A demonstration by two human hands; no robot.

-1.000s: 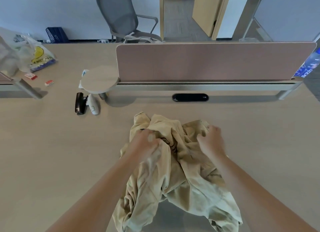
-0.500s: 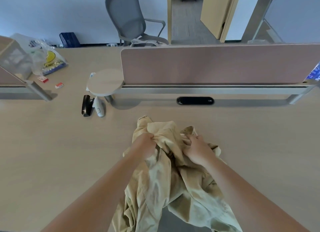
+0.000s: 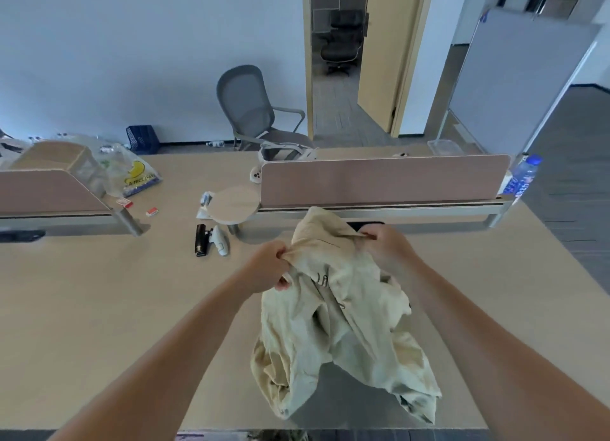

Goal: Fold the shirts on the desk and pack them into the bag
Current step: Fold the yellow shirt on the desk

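A crumpled beige shirt (image 3: pixel 343 328) hangs in front of me above the light wooden desk (image 3: pixel 99 308), its lower part drooping toward the near edge. My left hand (image 3: pixel 269 269) pinches the fabric at the shirt's upper left. At the upper right, my right hand (image 3: pixel 386 249) grips the cloth near the top. Both hands hold the shirt raised off the desk. A clear plastic bag with a yellow print (image 3: pixel 132 173) lies at the far left of the desk.
A black stapler (image 3: pixel 201 239) and a white device (image 3: pixel 220 241) lie left of the shirt beside a small round shelf (image 3: pixel 234 204). A pink divider panel (image 3: pixel 383 180) runs across the desk behind. A grey chair (image 3: pixel 254 110) and a water bottle (image 3: pixel 525 176) stand beyond.
Both hands have lifted the shirt up off the desk and spread apart along its top edge. The camera has tilted up, showing more of the room.
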